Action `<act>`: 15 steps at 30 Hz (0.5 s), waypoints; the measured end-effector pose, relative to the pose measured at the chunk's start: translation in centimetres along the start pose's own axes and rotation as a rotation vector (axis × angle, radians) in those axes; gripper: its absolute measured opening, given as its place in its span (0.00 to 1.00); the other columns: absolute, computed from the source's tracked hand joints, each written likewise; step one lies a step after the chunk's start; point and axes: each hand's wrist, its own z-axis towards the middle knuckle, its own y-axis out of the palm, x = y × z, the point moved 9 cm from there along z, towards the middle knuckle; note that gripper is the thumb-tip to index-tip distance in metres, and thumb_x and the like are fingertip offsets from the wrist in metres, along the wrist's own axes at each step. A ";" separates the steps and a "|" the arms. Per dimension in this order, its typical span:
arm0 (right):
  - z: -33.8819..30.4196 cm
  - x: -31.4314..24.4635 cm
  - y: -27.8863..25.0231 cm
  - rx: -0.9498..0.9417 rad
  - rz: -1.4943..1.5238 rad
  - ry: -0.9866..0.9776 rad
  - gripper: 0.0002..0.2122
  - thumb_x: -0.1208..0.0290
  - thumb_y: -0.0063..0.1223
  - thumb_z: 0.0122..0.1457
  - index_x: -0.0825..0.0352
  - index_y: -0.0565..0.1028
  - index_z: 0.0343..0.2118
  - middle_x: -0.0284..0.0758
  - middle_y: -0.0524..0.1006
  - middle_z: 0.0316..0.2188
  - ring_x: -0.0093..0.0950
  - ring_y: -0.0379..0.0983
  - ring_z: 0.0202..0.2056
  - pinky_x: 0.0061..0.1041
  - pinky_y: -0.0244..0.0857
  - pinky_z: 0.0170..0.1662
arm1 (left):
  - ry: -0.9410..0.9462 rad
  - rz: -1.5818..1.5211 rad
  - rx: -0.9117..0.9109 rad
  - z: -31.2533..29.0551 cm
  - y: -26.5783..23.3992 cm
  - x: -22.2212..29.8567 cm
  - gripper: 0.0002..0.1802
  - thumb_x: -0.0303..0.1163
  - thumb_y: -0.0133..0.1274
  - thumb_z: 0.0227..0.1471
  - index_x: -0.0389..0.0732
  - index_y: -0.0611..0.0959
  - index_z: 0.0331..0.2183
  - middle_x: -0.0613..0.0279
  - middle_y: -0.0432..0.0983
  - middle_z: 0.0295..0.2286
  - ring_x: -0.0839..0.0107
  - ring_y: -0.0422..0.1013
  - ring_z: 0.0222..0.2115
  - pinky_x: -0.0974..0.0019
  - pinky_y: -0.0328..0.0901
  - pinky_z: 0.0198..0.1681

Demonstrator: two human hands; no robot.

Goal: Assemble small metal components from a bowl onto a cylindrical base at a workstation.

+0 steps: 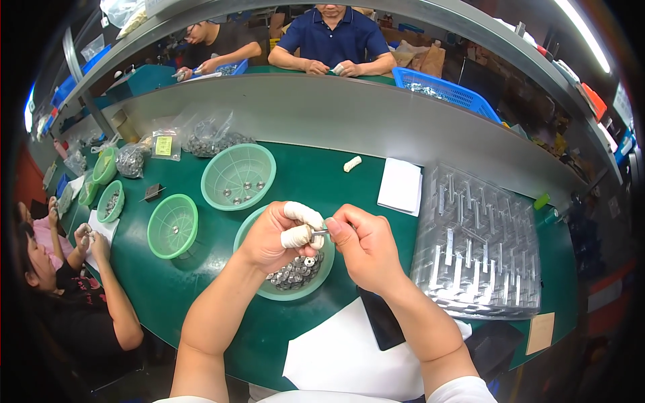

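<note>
My left hand [272,235], with white wraps on its thumb and a finger, pinches a thin metal rod [320,232]. The fingertips of my right hand [368,247] close on the rod's other end; what else may be between the fingers is hidden. Both hands are held over a green plastic basket [328,272] containing many small round metal parts [295,274]. My left hand and wrist cover part of that basket.
Green baskets [238,151] [173,226] with a few metal parts stand to the left. Stacked clear plastic trays [477,242] fill the right side. A black phone [380,322] lies on white paper [329,349]. A grey partition [322,111] runs behind; people sit beyond and left.
</note>
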 end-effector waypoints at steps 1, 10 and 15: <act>0.0 -0.4 -0.3 0.034 -0.077 -0.049 0.15 0.65 0.49 0.71 0.66 0.71 0.27 0.22 0.64 0.17 0.12 0.53 0.20 0.18 0.48 0.22 | -0.006 0.020 0.017 0.1 -0.2 0.0 0.08 0.26 0.63 0.55 0.37 0.86 0.38 0.56 0.81 0.29 0.72 0.78 0.27 0.72 0.74 0.30; 0.0 3.1 0.7 -0.129 0.419 0.364 0.15 0.63 0.47 0.72 0.65 0.70 0.28 0.19 0.60 0.18 0.10 0.49 0.18 0.16 0.43 0.20 | 0.020 0.260 0.122 -0.1 0.1 1.3 0.09 0.20 0.58 0.56 0.35 0.86 0.40 0.55 0.83 0.32 0.73 0.79 0.29 0.71 0.74 0.32; 0.3 3.1 0.0 -0.111 0.465 0.368 0.16 0.62 0.47 0.72 0.65 0.70 0.27 0.19 0.59 0.17 0.10 0.49 0.18 0.16 0.42 0.20 | 0.233 0.668 0.146 -0.1 2.7 3.9 0.17 0.27 0.69 0.48 0.35 0.81 0.40 0.61 0.81 0.31 0.71 0.78 0.33 0.68 0.75 0.37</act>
